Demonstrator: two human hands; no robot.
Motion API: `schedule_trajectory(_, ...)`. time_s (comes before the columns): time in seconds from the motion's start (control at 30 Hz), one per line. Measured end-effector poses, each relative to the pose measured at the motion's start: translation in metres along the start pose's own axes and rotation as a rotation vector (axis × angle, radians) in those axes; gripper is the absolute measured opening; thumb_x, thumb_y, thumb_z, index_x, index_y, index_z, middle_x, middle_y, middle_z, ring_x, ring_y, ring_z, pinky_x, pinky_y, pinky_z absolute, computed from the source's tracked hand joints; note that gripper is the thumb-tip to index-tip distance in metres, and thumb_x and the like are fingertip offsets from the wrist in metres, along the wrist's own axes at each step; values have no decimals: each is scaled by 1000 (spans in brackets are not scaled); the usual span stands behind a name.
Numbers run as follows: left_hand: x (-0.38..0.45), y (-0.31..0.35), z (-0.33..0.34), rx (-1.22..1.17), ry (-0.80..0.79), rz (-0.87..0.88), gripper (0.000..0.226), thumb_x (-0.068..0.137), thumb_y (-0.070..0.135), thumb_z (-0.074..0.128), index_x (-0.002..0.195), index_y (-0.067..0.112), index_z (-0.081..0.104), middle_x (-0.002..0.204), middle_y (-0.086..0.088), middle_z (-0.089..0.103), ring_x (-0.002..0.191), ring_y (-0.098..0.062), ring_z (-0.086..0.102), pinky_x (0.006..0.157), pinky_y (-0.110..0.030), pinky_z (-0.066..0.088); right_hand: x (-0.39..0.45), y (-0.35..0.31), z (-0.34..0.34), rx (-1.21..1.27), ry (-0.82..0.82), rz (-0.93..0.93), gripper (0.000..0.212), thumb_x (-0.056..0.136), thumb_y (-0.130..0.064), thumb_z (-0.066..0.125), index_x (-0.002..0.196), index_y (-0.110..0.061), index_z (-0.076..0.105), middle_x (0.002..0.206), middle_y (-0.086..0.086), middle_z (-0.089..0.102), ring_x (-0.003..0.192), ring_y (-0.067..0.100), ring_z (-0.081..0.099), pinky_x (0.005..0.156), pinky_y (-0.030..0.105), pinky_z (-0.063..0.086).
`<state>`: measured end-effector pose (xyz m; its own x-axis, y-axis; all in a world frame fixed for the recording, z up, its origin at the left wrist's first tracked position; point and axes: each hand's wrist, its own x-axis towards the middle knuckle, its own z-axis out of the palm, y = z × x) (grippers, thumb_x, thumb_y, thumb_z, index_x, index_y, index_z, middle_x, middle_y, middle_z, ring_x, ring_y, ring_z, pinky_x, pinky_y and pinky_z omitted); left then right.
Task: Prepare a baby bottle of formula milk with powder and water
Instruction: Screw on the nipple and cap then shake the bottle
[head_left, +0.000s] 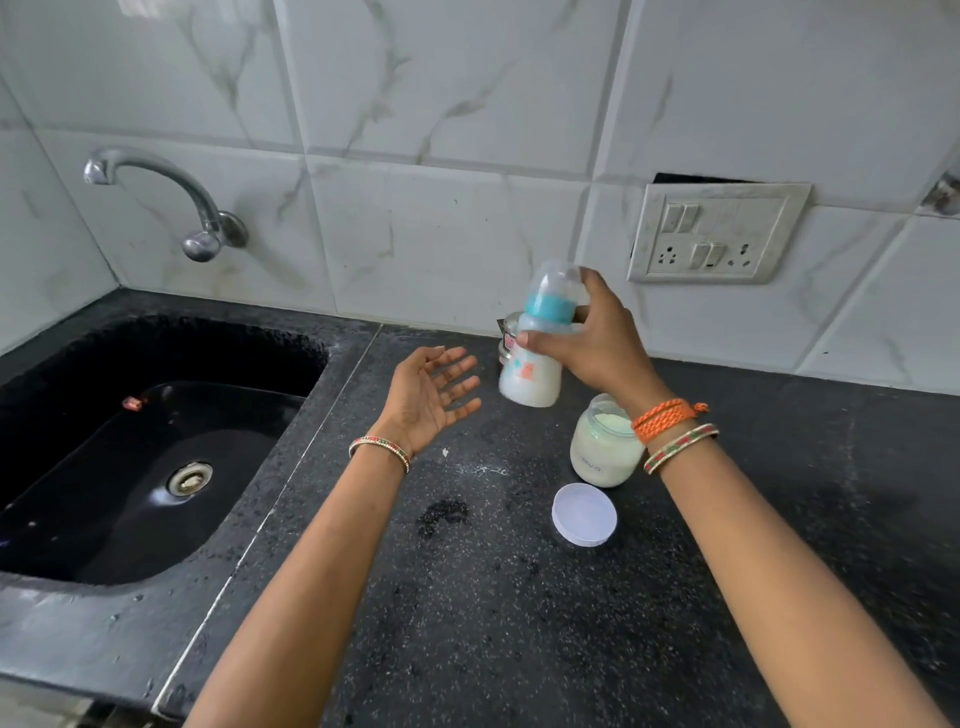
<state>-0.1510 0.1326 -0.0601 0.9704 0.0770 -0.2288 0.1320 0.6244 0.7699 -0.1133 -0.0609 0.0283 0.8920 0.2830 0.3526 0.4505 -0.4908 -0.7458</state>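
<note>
My right hand (597, 345) grips a baby bottle (537, 364) above the black counter. The bottle holds white milk, has a teal collar and a clear cap, and looks blurred. My left hand (434, 395) hovers just left of the bottle, palm up, fingers spread, holding nothing. Below my right wrist stands an open glass jar of white powder (602, 449). Its round white lid (584, 514) lies flat on the counter in front of it.
A steel vessel (508, 332) stands behind the bottle, mostly hidden. A black sink (156, 441) with a wall tap (197, 208) fills the left. A switch and socket plate (717, 234) is on the tiled wall. Spilled powder and wet patches (447, 512) mark the counter.
</note>
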Motion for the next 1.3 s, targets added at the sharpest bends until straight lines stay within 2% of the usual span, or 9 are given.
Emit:
schedule_trajectory(0.23,0,-2,3,-15,14,4,23,90,30,45,97,15,62,104,-2,66,89,-21,61,75,-39,51,1,-1,-9,22,38,19,80,60,-19,86,128,-29,46,107,-2,64,91,16,63,73,29,49)
schedule_trajectory(0.4,0,-2,5,-13,28,5,22,89,29,45,94,16,62,101,-1,66,86,-20,61,76,-39,51,-5,-15,-14,109,82,11,82,58,-20,87,129,-34,48,104,-6,64,93,14,64,82,34,54)
schedule_trajectory(0.57,0,0,10,-17,24,6,22,89,29,45,93,15,62,100,-1,65,87,-21,60,77,-38,50,-4,-28,-21,241,85,21,80,58,-20,88,128,-28,49,113,-2,66,97,16,66,79,36,56)
schedule_trajectory(0.67,0,1,9,-27,15,13,22,89,29,45,93,16,62,98,0,67,86,-20,61,76,-38,51,-10,-40,-18,814,376,67,62,69,-12,83,122,-14,53,105,10,71,91,22,71,72,43,60)
schedule_trajectory(0.73,-1,0,7,-42,17,18,22,89,29,45,91,16,63,95,1,67,83,-20,61,75,-37,51,-15,-37,-9,986,599,-12,55,74,-7,79,119,-20,50,105,8,69,94,20,70,76,49,58)
schedule_trajectory(0.87,-2,-1,4,-47,39,14,20,88,27,45,89,16,62,92,0,66,80,-19,60,73,-37,50,-23,-23,10,792,328,43,52,69,-14,82,114,-12,56,98,7,73,89,18,72,68,37,59)
schedule_trajectory(0.97,-3,-4,2,-22,50,14,20,87,28,46,91,16,62,92,1,67,80,-19,60,73,-37,51,-18,-11,15,578,416,-44,71,69,-13,84,131,-9,49,114,9,68,97,14,69,78,23,56)
schedule_trajectory(1.1,-5,-8,0,76,65,0,18,87,26,48,91,16,62,91,1,65,80,-18,60,71,-35,51,-11,7,26,330,187,16,73,65,-24,85,129,-16,52,110,-3,65,91,4,63,72,9,51)
schedule_trajectory(1.3,-1,-17,0,200,176,-42,16,94,19,43,95,17,59,89,2,62,77,-15,56,72,-34,49,-9,44,66,63,-112,153,71,60,-27,87,120,-18,50,113,2,66,100,18,63,85,35,53)
